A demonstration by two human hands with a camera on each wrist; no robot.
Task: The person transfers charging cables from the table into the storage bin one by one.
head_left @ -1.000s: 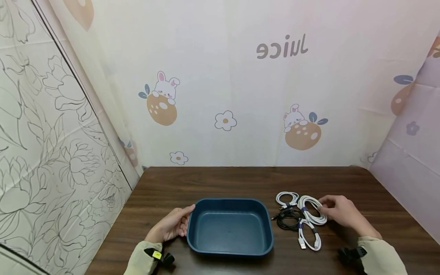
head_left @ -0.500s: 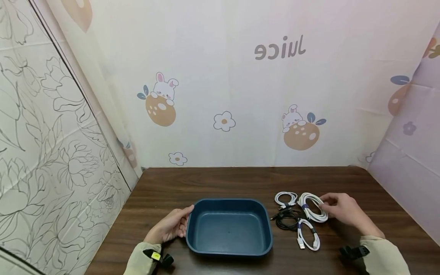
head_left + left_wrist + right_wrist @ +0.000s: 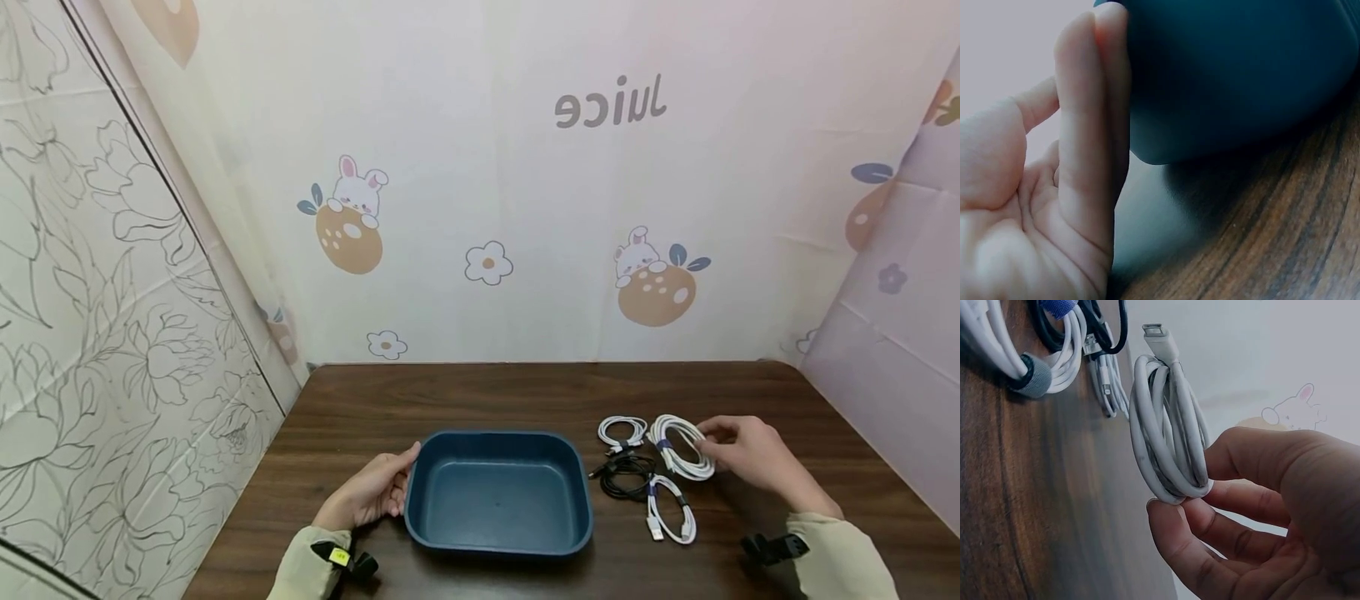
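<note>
In the head view, my right hand (image 3: pixel 750 450) pinches the right side of a large coiled white charging cable (image 3: pixel 677 448) between thumb and fingers. The right wrist view shows this coil (image 3: pixel 1169 437) tilted up off the table, its USB-C plug (image 3: pixel 1161 340) at the top. My left hand (image 3: pixel 367 492) holds the left side of a blue rectangular tray (image 3: pixel 498 550), thumb at the rim and fingers against the outer wall. Beside the held coil lie a small white coiled cable (image 3: pixel 622 432), a black coiled cable (image 3: pixel 626 475) and a white USB cable (image 3: pixel 672 510).
The dark wooden table (image 3: pixel 465 396) runs back to a patterned cloth wall (image 3: pixel 487 183). Another cloth panel (image 3: pixel 135 317) stands on the left side. The tray sits between my left hand and the cables.
My right hand has moved slightly away from me, tilting the large white coil upward and shifting it a little. My left hand and the tray stay in place.
</note>
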